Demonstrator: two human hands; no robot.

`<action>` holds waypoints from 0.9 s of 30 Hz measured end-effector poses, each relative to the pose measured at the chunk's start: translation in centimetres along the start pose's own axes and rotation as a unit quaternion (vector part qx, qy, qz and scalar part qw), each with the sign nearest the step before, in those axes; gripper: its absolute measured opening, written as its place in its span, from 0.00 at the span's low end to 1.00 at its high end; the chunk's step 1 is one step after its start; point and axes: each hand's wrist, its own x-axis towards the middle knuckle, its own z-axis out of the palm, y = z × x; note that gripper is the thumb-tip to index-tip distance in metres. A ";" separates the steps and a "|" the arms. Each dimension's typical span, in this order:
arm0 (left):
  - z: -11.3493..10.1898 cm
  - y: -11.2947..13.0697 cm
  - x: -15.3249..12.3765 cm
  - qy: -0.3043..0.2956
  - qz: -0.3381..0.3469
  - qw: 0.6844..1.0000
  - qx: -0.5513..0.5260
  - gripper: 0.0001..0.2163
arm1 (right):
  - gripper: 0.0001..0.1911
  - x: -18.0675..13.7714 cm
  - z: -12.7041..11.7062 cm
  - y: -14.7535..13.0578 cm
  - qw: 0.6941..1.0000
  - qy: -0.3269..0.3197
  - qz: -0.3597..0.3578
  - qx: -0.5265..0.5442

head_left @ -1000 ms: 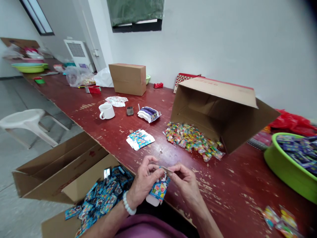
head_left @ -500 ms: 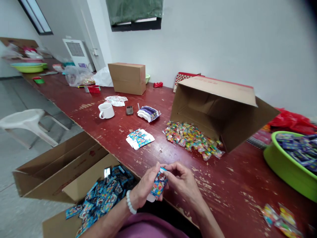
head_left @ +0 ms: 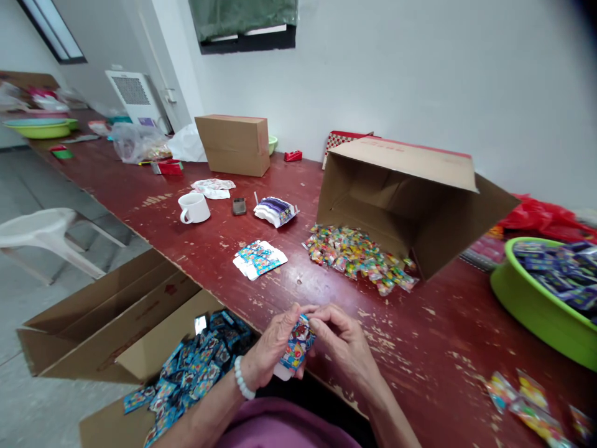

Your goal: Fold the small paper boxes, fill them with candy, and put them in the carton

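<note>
A small blue printed carton [head_left: 297,343] with a pale flap at its lower end is in my left hand [head_left: 273,342], whose fingers wrap round its side. My right hand [head_left: 342,336] is closed at the carton's upper end, thumb and fingertips pressing on its edge. Part of the carton is hidden behind the fingers. Beyond my hands, several flat blue cartons [head_left: 260,259] lie stacked on the red table [head_left: 209,242]. Small clear packets of colourful candy [head_left: 359,255] spill from a tipped cardboard box [head_left: 410,193].
Below the table edge at left, an open cardboard box [head_left: 116,330] holds many blue cartons [head_left: 200,367]. A green basin [head_left: 536,317] of purple packets stands at right, near loose candy packets [head_left: 536,417]. A white mug [head_left: 194,208], a phone [head_left: 239,206] and purple-white cartons [head_left: 275,211] lie farther back.
My view has shifted slightly right. The white flap at the carton's upper end no longer shows, and my right thumb presses there. Both hands keep their hold.
</note>
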 end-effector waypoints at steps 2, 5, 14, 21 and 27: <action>0.2 0.0 0.1 0.018 -0.005 1.000 -0.005 0.31 | 0.06 -0.3 0.3 0.2 0.994 0.008 -0.070 -0.079; 0.6 0.1 0.3 0.043 0.012 0.999 -0.007 0.28 | 0.04 -0.4 0.5 0.8 0.981 0.018 -0.120 -0.153; -0.5 -0.3 0.8 0.054 0.003 0.993 -0.107 0.17 | 0.28 5.1 -15.2 4.7 0.846 0.291 0.084 -0.439; -2.9 -0.1 1.4 0.097 0.030 0.993 -0.060 0.20 | 0.25 4.1 -20.1 7.8 0.827 0.285 0.124 -0.469; -5.4 0.1 2.6 0.169 0.087 0.977 0.096 0.22 | 0.17 1.2 -15.7 9.4 0.881 0.246 0.035 -0.402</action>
